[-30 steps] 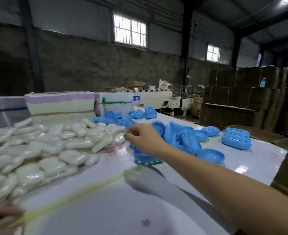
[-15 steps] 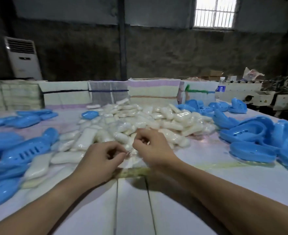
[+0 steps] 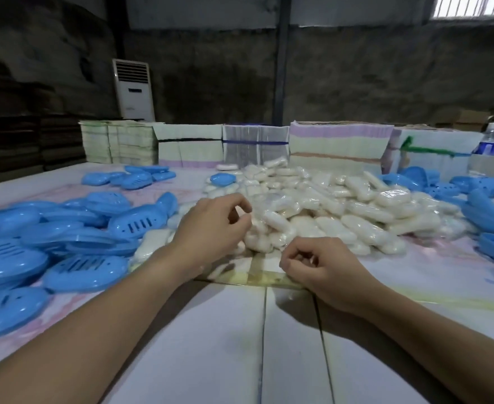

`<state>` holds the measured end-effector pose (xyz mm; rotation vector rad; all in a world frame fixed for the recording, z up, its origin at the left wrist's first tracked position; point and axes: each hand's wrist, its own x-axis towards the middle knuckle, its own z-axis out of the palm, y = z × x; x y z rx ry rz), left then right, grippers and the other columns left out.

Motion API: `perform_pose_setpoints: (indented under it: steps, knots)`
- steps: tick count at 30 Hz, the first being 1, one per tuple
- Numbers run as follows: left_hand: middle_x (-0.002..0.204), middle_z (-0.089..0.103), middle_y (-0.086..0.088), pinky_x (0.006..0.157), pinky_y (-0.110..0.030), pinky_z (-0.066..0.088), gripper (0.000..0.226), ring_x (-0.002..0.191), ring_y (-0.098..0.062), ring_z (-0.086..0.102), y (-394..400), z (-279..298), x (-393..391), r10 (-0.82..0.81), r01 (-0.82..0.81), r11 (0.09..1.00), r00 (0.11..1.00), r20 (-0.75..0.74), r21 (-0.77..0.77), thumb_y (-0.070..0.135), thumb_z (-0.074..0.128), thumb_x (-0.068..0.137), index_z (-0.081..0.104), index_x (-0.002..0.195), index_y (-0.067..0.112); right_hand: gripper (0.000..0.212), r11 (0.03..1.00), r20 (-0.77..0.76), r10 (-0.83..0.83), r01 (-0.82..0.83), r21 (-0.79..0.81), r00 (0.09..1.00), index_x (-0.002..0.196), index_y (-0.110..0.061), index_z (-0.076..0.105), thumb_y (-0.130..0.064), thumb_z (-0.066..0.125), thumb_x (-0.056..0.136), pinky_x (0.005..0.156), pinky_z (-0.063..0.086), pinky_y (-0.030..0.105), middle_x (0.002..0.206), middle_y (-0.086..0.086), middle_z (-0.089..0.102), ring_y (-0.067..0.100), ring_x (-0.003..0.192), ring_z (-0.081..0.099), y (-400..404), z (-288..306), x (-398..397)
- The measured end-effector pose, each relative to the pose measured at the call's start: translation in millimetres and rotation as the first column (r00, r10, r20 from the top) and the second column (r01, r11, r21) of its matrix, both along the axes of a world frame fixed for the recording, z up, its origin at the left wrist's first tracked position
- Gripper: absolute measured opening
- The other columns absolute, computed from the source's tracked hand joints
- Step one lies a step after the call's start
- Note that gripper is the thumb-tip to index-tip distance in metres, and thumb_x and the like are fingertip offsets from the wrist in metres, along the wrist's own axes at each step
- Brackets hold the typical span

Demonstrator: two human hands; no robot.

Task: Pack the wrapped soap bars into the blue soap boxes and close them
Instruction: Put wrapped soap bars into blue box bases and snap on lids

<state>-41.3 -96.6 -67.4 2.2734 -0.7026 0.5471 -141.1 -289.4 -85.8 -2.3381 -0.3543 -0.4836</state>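
Observation:
A big heap of wrapped white soap bars (image 3: 327, 208) lies in the middle of the table. Closed blue soap boxes (image 3: 85, 272) are piled at the left, with more blue box halves (image 3: 484, 211) at the right. My left hand (image 3: 211, 228) hovers at the heap's near left edge with its fingers loosely curled, and I see nothing in it. My right hand (image 3: 321, 266) rests on the table just in front of the heap, its fingers curled inward; whether they pinch anything is hidden.
Bundled stacks of flat cartons (image 3: 339, 147) line the table's far edge. A water bottle (image 3: 490, 141) stands at the far right. A white floor-standing air conditioner (image 3: 133, 88) is behind the table. White table boards (image 3: 211, 345) lie under my forearms.
The view has swung left from the blue boxes at the right to the soap heap. My hands, close together half a second ago, have parted; the left has moved up to the heap.

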Motion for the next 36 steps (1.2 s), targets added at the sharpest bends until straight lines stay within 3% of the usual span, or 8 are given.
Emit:
perform_pose_setpoints:
  steps: [3, 6, 10, 16, 21, 28, 32, 36]
  knots:
    - [0.088, 0.064, 0.014, 0.067, -0.034, 0.045, 0.015, 0.090, -0.018, 0.060, 26, 8, 27, 0.235, -0.235, 0.955, 0.972, 0.025, 0.180, 0.041, 0.052, 0.090, 0.056, 0.105, 0.041, 0.015, 1.000, 0.005, 0.024, -0.024, -0.016, 1.000, 0.073, -0.021, 0.070, -0.012, 0.066, 0.084, 0.056, 0.037, 0.015, 0.065, -0.003, 0.063, 0.002, 0.058, 0.050, 0, -1, 0]
    - [0.113, 0.063, 0.001, 0.073, -0.036, 0.044, 0.033, 0.097, -0.023, 0.055, 60, 8, 55, 0.451, -0.424, 0.848, 0.892, -0.015, 0.317, 0.039, 0.053, 0.090, 0.052, 0.123, 0.031, 0.016, 0.999, 0.002, 0.036, -0.036, -0.027, 0.999, 0.073, -0.023, 0.070, -0.012, 0.067, 0.084, 0.057, 0.037, 0.013, 0.062, -0.013, 0.062, 0.001, 0.059, 0.053, 0, -2, 1]
    - [0.131, 0.054, -0.010, 0.088, -0.042, 0.046, 0.041, 0.118, -0.034, 0.053, 84, -6, 75, 0.580, -0.420, 0.719, 0.802, -0.144, 0.553, 0.047, 0.045, 0.095, 0.050, 0.131, 0.026, 0.018, 0.997, -0.013, 0.056, -0.056, -0.056, 0.998, 0.073, -0.024, 0.071, -0.011, 0.068, 0.084, 0.059, 0.038, 0.011, 0.065, -0.016, 0.064, 0.001, 0.063, 0.056, 1, -1, 0]
    - [0.128, 0.058, -0.011, 0.092, -0.043, 0.047, 0.033, 0.115, -0.032, 0.054, 82, -16, 80, 0.542, -0.405, 0.762, 0.826, -0.156, 0.505, 0.036, 0.042, 0.099, 0.055, 0.126, 0.022, 0.016, 0.994, -0.032, 0.053, -0.055, -0.090, 0.998, 0.076, -0.024, 0.073, -0.013, 0.067, 0.085, 0.062, 0.042, 0.015, 0.073, -0.011, 0.069, 0.006, 0.070, 0.060, 2, 1, -1]
    - [0.118, 0.062, -0.006, 0.084, -0.040, 0.049, 0.027, 0.104, -0.027, 0.057, 83, -13, 81, 0.552, -0.398, 0.764, 0.810, -0.195, 0.508, 0.028, 0.046, 0.097, 0.059, 0.121, 0.024, 0.015, 0.994, -0.058, 0.045, -0.050, -0.095, 0.997, 0.077, -0.024, 0.073, -0.015, 0.067, 0.085, 0.064, 0.044, 0.017, 0.076, -0.006, 0.070, 0.009, 0.072, 0.061, 2, 1, -1]
    - [0.113, 0.058, -0.007, 0.090, -0.042, 0.044, 0.006, 0.107, -0.030, 0.054, 77, -14, 77, 0.593, -0.434, 0.737, 0.783, -0.187, 0.519, 0.022, 0.047, 0.093, 0.052, 0.093, 0.019, 0.015, 0.995, -0.074, 0.050, -0.056, -0.080, 0.996, 0.075, -0.026, 0.073, -0.015, 0.068, 0.085, 0.061, 0.041, 0.016, 0.074, -0.002, 0.069, 0.011, 0.069, 0.059, 2, 0, 0]
    - [0.130, 0.051, -0.010, 0.105, -0.050, 0.034, 0.010, 0.122, -0.034, 0.045, 74, -13, 75, 0.620, -0.442, 0.698, 0.768, -0.164, 0.564, 0.019, 0.047, 0.091, 0.051, 0.101, 0.018, 0.016, 0.993, -0.068, 0.056, -0.062, -0.099, 0.996, 0.074, -0.027, 0.073, -0.016, 0.068, 0.085, 0.062, 0.042, 0.017, 0.075, -0.004, 0.069, 0.013, 0.071, 0.060, 2, -1, 1]
    - [0.137, 0.046, -0.009, 0.105, -0.050, 0.032, 0.028, 0.127, -0.034, 0.040, 67, -7, 72, 0.606, -0.483, 0.720, 0.787, -0.113, 0.499, 0.022, 0.046, 0.095, 0.058, 0.119, 0.014, 0.018, 0.994, -0.061, 0.062, -0.068, -0.090, 0.996, 0.073, -0.029, 0.072, -0.016, 0.069, 0.085, 0.060, 0.040, 0.016, 0.073, -0.002, 0.068, 0.013, 0.070, 0.059, 1, -1, 1]
